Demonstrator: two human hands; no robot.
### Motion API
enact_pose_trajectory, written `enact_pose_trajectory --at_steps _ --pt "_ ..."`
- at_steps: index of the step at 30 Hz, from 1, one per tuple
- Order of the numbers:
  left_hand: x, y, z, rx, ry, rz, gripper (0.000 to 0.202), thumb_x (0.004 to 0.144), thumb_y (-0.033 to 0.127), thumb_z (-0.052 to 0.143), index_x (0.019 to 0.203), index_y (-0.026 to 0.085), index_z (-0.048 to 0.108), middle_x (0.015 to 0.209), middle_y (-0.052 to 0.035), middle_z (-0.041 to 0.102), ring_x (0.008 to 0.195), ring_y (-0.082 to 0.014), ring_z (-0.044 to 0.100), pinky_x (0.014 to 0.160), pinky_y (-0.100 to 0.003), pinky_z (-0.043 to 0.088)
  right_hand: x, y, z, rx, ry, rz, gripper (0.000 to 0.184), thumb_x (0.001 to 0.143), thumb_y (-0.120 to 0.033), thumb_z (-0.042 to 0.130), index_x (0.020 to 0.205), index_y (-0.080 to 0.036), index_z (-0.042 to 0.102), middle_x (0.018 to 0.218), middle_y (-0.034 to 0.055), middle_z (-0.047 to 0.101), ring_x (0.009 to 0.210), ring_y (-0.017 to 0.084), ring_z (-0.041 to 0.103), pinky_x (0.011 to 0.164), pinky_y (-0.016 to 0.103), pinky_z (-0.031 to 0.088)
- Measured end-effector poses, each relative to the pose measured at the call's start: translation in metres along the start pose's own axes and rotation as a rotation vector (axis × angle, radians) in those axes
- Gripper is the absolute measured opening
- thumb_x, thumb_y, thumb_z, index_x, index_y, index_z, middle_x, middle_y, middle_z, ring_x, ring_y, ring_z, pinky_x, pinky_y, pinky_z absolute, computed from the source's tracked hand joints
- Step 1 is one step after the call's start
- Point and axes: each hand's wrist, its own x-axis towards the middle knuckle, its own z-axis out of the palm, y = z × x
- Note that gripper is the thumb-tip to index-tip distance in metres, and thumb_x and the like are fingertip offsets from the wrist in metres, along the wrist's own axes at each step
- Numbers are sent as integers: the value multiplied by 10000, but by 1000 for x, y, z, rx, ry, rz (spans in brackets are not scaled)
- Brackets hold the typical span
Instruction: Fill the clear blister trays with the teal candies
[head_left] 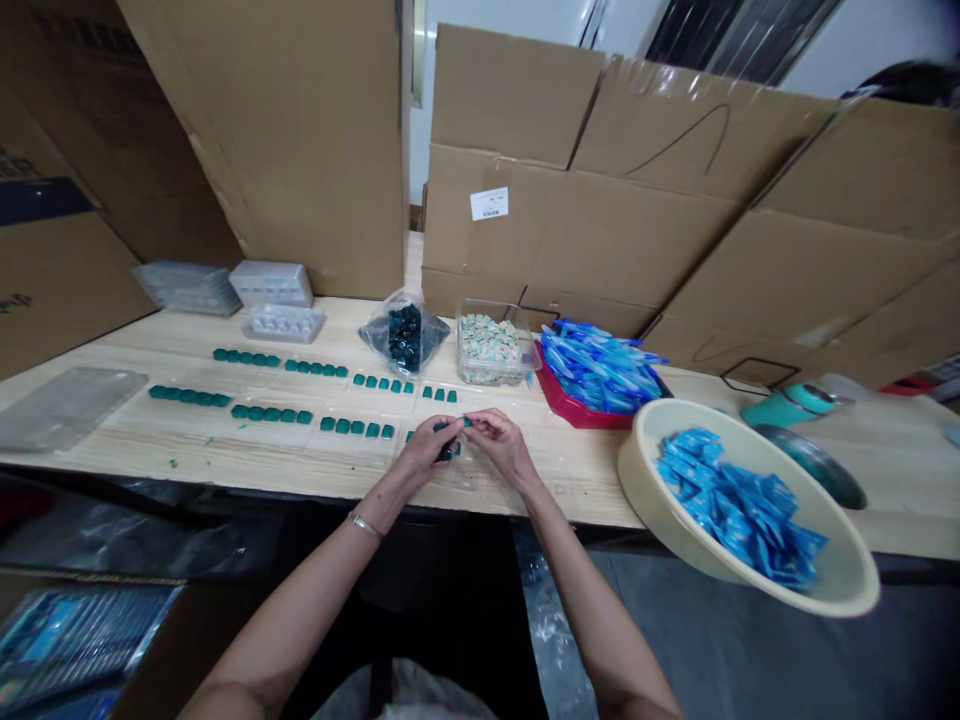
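My left hand point(427, 447) and my right hand point(496, 440) meet over the near edge of the wooden table point(225, 450). Both are closed in a pinch around small dark green pieces point(448, 440) held between the fingertips, above a clear plastic tray. Rows of the same green pieces point(300, 395) run leftward across clear trays laid flat on the table. A clear bag of dark green pieces point(405, 337) lies just beyond my hands.
A clear tub of pale small items point(489, 348), a red tray of blue packets point(600, 368) and a cream bowl of blue packets point(742, 505) sit to the right. Stacked clear trays point(270, 285) stand at the back left. Cardboard boxes point(600, 210) wall the far side.
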Motion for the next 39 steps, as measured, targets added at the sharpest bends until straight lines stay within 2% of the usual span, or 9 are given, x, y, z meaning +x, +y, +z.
enact_pose_trajectory --at_steps 4,9,13,18,24,27,32,35,39 --pt "0 0 -3 -41 31 9 344 678 455 682 761 150 545 635 28 476 453 -40 402 343 -146 145 13 11 -6 -146 8 -93 185 737 -338 681 879 -222 706 871 52 641 730 158 605 663 283 501" --pt "-5 7 -10 -88 40 18 343 670 425 699 826 147 575 698 25 483 462 -33 415 326 -136 156 56 39 -16 -311 27 -162 136 757 -301 658 829 -197 709 834 67 658 767 190 603 692 308 481" --pt "-7 10 -16 -119 31 -8 344 668 405 711 852 141 590 707 22 491 461 -27 416 324 -128 157 81 61 -18 -426 -56 -218 107 776 -233 633 838 -188 708 816 68 651 780 191 594 730 316 459" --pt "-7 10 -20 -190 20 -33 343 652 372 736 849 130 595 700 17 505 441 -21 408 309 -126 148 89 70 -20 -577 -169 -284 121 794 -211 610 866 -200 707 858 66 649 836 195 576 786 330 427" --pt "1 12 -22 -427 -24 -117 261 702 291 712 844 105 595 703 0 526 454 -21 443 294 -110 158 89 54 -15 -857 -308 -251 135 799 -164 592 830 -212 715 873 75 654 923 237 530 830 354 381" --pt "6 13 -21 -592 -2 -153 161 774 247 636 821 107 571 682 -2 522 469 -33 468 292 -107 186 86 44 -14 -900 -301 -215 145 794 -151 602 877 -205 708 936 96 660 981 259 516 873 392 352" --pt "11 15 -18 -661 118 -168 173 863 243 501 752 115 532 617 7 498 429 -38 442 295 -125 187 59 9 -7 -572 -179 -246 213 788 -264 633 989 -204 673 964 85 648 902 221 559 828 368 407" --pt "13 14 -13 -639 194 -150 191 863 265 500 744 120 532 593 14 502 404 -37 424 301 -139 188 33 -19 8 -342 -250 -258 200 768 -328 656 930 -214 682 898 58 634 809 178 571 714 297 446" --pt "17 8 -3 -605 247 -112 194 814 313 573 756 129 546 608 22 526 437 -43 465 328 -147 216 7 -34 26 -333 -239 -239 166 773 -246 627 931 -229 673 872 43 595 740 153 548 674 281 450"
